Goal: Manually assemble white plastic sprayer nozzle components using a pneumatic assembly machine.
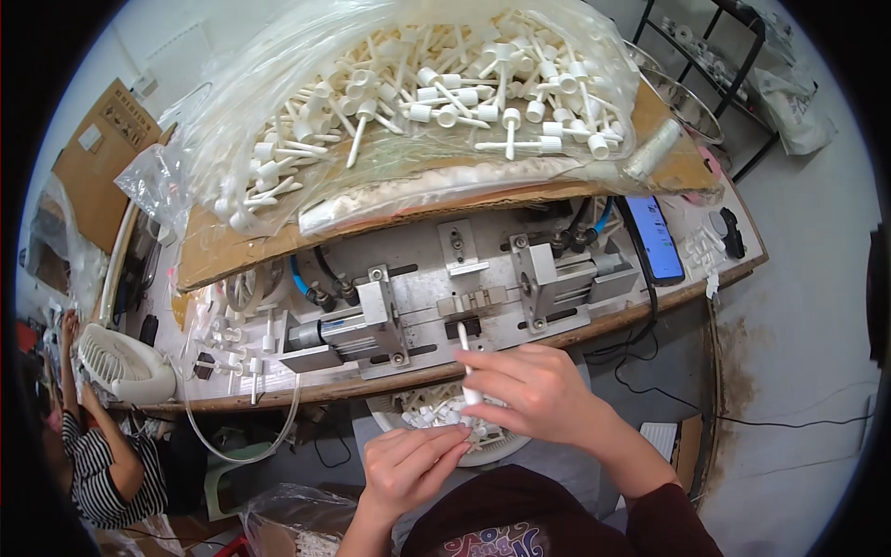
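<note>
Both hands meet just in front of the body: the right hand (pixel 534 390) pinches a white piece (pixel 472 395), its thin stick pointing away toward the worktop (pixel 334 392) and its wider end below the fingers. Close on its left, the left hand (pixel 408 464) has thumb and fingers drawn together near that wider end; whether anything small is caught between them, I cannot tell from this angle.

Stick and wider end look joined on this one, so that much seems done. Just ahead of the fingertips, a notched metal block (pixel 471 302) shows no piece seated in it. Cylinder units flank it, one ahead to the left (pixel 348 334), one ahead to the right (pixel 571 283).

Beneath the hands, a pale basket (pixel 380 408) holds many white parts. Farther ahead, beyond the metalwork, a big heap of capped sticks (pixel 445 93) fills a clear bag on cardboard (pixel 223 252). With so many in both places, work appears well short of finished, though which lot is complete is unclear. More loose pieces (pixel 232 348) lie left of the hands.
</note>
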Action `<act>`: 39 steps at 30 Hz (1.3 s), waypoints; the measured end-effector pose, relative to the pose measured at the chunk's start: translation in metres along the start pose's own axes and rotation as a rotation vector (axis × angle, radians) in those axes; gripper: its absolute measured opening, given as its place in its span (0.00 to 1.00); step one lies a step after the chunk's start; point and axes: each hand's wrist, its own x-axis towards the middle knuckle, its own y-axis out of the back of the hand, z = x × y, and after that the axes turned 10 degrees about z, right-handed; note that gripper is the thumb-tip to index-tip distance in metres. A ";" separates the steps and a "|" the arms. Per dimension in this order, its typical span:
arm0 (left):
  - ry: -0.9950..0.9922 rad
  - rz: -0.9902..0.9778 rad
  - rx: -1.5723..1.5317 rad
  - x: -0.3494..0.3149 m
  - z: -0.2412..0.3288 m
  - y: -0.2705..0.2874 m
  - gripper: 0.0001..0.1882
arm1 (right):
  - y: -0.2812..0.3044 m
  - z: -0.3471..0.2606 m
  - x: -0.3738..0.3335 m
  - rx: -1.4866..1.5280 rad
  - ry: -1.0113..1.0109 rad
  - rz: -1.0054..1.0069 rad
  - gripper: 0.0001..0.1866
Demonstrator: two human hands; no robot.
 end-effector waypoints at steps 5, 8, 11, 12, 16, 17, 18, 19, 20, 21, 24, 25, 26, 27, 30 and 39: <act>0.033 0.037 0.016 -0.006 -0.002 0.004 0.11 | 0.021 0.005 -0.005 0.032 -0.038 0.082 0.16; 0.021 0.078 0.017 -0.009 -0.005 -0.001 0.12 | 0.043 0.024 -0.021 -0.036 -0.185 0.272 0.12; 0.049 0.024 0.038 -0.010 -0.003 -0.002 0.13 | 0.053 0.044 -0.050 0.212 -0.591 0.678 0.05; 0.041 0.022 0.041 -0.011 -0.003 -0.003 0.13 | 0.056 0.051 -0.058 0.258 -0.656 0.819 0.05; 0.023 0.014 0.061 -0.013 -0.005 -0.007 0.14 | 0.083 0.087 -0.085 -0.057 -0.687 0.973 0.14; 0.018 0.012 0.063 -0.012 -0.005 -0.008 0.14 | 0.090 0.098 -0.091 -0.140 -0.691 0.932 0.16; 0.012 0.007 0.065 -0.012 -0.005 -0.009 0.14 | 0.093 0.106 -0.096 -0.173 -0.700 0.902 0.16; 0.006 0.001 0.069 -0.012 -0.005 -0.010 0.14 | 0.096 0.111 -0.097 -0.202 -0.709 0.873 0.16; -0.001 -0.005 0.073 -0.012 -0.005 -0.011 0.15 | 0.097 0.117 -0.100 -0.232 -0.718 0.844 0.16; -0.014 -0.007 0.087 -0.012 -0.006 -0.013 0.14 | 0.099 0.123 -0.103 -0.283 -0.719 0.798 0.17; -0.037 -0.015 0.129 -0.014 -0.006 -0.016 0.14 | 0.097 0.131 -0.100 -0.431 -0.667 0.701 0.17; -0.041 -0.021 0.137 -0.015 -0.007 -0.016 0.14 | 0.096 0.132 -0.100 -0.468 -0.667 0.668 0.18; -0.045 -0.028 0.144 -0.016 -0.007 -0.017 0.13 | 0.097 0.135 -0.101 -0.467 -0.665 0.650 0.18; -0.042 -0.032 0.151 -0.016 -0.006 -0.017 0.14 | 0.097 0.139 -0.102 -0.465 -0.662 0.633 0.18; -0.041 -0.043 0.168 -0.017 -0.006 -0.017 0.14 | 0.095 0.143 -0.103 -0.493 -0.650 0.609 0.19; -0.032 -0.049 0.166 -0.020 -0.007 -0.017 0.14 | 0.113 0.155 -0.113 -0.286 -0.710 0.805 0.16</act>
